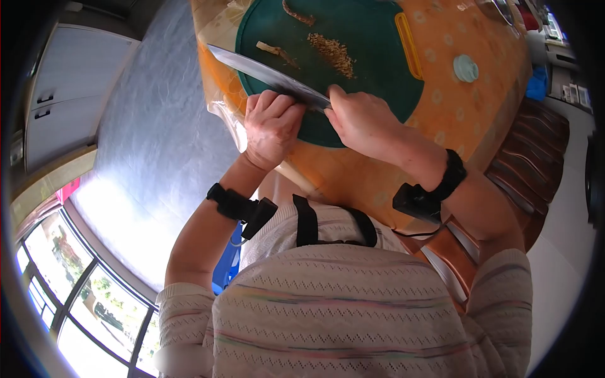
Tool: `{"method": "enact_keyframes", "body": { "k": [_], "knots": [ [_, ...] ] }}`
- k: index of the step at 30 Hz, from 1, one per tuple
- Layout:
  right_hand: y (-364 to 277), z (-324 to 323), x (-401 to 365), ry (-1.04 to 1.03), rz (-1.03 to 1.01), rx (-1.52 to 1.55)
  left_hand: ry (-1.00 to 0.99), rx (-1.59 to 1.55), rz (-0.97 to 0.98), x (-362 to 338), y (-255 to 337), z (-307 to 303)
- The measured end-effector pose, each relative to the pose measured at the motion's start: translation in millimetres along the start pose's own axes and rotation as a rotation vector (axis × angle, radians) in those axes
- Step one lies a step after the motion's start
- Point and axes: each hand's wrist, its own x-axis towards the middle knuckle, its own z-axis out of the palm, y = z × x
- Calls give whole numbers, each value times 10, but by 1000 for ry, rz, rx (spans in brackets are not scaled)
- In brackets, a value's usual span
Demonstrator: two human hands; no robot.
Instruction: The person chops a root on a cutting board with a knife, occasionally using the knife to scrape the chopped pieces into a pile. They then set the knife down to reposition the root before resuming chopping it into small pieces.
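Observation:
My right hand (365, 120) is wrapped round the handle end of a large knife (265, 74), whose blade points to the upper left. Beside the blade, near the lower left edge of the round green cutting board (384, 82), my left hand (274, 123) is closed with its fingers curled; what it holds, if anything, is hidden. On the board lie a heap of chopped brown bits (332, 54), a pale root-like piece (271, 48) and a longer brown piece (297, 14) near the top.
An orange patterned tablecloth (441, 107) lies under the board, which has a yellow handle (409, 45). A pale green lid-like object (466, 68) is to the right. A brown wooden chair (526, 157) stands at the table's right side.

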Motion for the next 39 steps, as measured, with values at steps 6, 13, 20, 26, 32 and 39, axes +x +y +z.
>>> {"method": "enact_keyframes", "body": {
  "k": [6,13,20,26,32,39],
  "knots": [
    [47,-7,-10,46,3,23,0,-6,-17,-4,-4,4],
    [113,-130,-181,166,43,143,-65,-8,-20,41,-51,-15],
    [207,-127,-313,248,79,204,-179,-73,9,146,-128,-127],
    [269,-63,-390,201,121,282,-180,-66,-55,255,-192,-151],
    [360,12,-464,322,120,388,-256,-24,9,480,-173,-71],
    [417,79,-648,320,211,331,-489,24,93,669,-209,3]
  ]
}}
